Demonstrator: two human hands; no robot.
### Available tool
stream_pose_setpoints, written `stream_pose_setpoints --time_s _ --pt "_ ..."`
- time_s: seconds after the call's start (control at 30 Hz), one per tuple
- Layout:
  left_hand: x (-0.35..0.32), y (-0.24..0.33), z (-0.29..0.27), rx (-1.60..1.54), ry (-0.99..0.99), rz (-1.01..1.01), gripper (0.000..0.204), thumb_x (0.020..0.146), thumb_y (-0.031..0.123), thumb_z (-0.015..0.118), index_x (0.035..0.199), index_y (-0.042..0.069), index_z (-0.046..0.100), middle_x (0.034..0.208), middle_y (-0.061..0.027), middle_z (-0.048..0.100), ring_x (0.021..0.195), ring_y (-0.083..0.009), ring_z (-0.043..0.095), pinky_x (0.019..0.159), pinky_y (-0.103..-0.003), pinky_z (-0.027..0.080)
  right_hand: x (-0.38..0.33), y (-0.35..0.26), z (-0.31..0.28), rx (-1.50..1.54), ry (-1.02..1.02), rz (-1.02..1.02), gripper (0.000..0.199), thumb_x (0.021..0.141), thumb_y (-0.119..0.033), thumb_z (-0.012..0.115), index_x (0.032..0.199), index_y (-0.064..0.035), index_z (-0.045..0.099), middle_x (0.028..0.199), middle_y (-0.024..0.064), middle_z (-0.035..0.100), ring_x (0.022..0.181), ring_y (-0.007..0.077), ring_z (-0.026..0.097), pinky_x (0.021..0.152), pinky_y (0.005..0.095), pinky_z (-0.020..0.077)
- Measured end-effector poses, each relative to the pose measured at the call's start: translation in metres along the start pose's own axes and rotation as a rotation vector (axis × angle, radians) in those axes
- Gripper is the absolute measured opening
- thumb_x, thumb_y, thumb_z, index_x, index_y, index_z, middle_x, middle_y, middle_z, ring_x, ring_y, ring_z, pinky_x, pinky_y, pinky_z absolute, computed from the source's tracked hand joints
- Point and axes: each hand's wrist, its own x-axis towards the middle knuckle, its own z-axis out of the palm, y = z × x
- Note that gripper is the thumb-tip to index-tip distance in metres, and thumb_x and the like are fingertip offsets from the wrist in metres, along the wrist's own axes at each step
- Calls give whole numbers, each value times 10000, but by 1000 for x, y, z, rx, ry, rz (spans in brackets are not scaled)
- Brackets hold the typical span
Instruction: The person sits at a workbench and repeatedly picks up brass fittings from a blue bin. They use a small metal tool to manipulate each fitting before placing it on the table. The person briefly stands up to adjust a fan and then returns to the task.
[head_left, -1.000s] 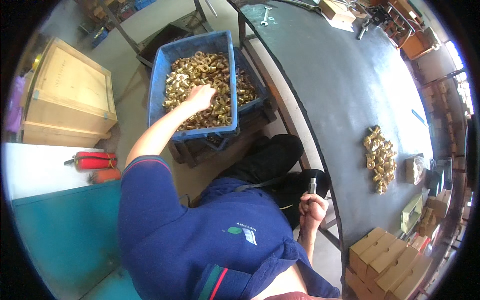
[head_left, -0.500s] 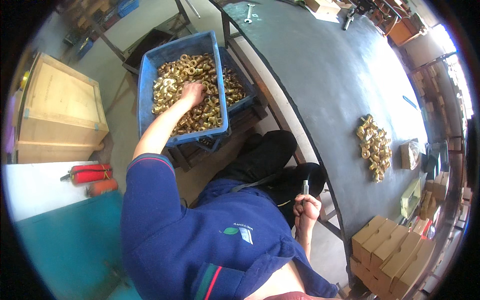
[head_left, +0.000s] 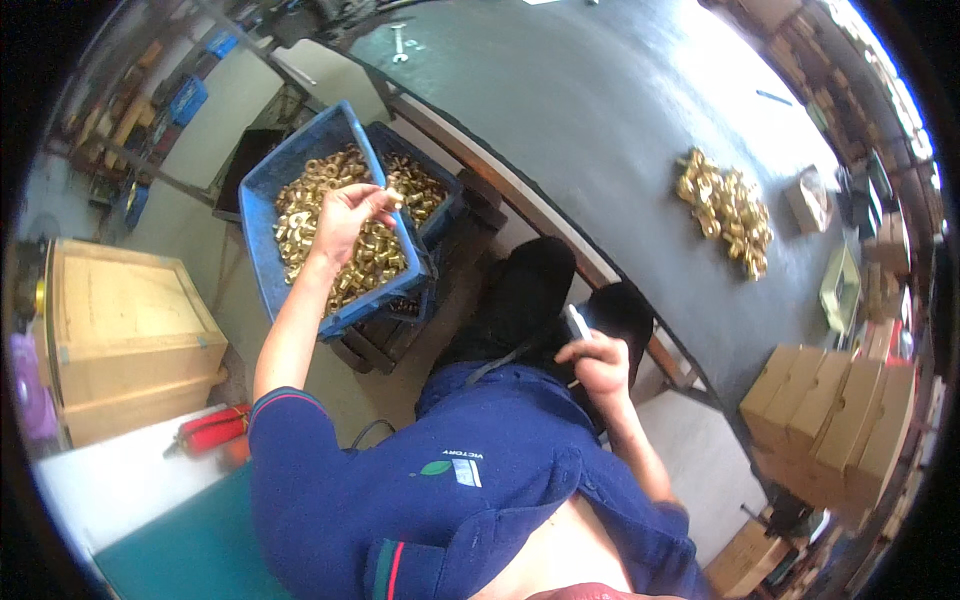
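Right hand (head_left: 598, 362) near lap, closed on small white stick-like tool (head_left: 578, 321), barely moved. Left hand (head_left: 345, 215) lifted out of brass fittings (head_left: 330, 240), fingers now pinching one fitting (head_left: 393, 197) above blue crate (head_left: 262, 190): pick made. Farther: brass heap (head_left: 725, 208) on dark table (head_left: 600, 100).

The fittings (head_left: 330, 215) are shiny gold, heaped in a blue crate (head_left: 262, 190). The sleeve (head_left: 300, 440) is navy with red trim; the table (head_left: 620, 110) is dark grey.
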Motion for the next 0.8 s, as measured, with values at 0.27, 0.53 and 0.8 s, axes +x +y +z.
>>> stream_pose_setpoints --time_s 0.27,0.53,0.8 --pt "-54 1 144 -133 -505 -215 96 824 52 606 865 -35 620 797 -102 649 633 -146 617 603 -256 515 7 -29 18 -137 -75 -79 217 569 -138 560 746 -83 672 622 86 442 592 214 481 525 314 351" --pt "-58 -9 170 -73 -541 -206 122 845 83 595 866 -36 610 755 -98 634 648 -141 608 581 -258 514 -13 -32 16 -238 18 -29 215 573 -110 560 752 -79 675 650 89 461 593 205 487 532 307 369" --pt "-52 -3 181 38 -685 -206 105 837 87 600 835 -18 611 728 -50 616 627 -88 568 574 -220 480 -15 -28 15 -237 31 -12 218 587 -98 549 751 -105 693 643 78 461 592 190 489 541 293 376"
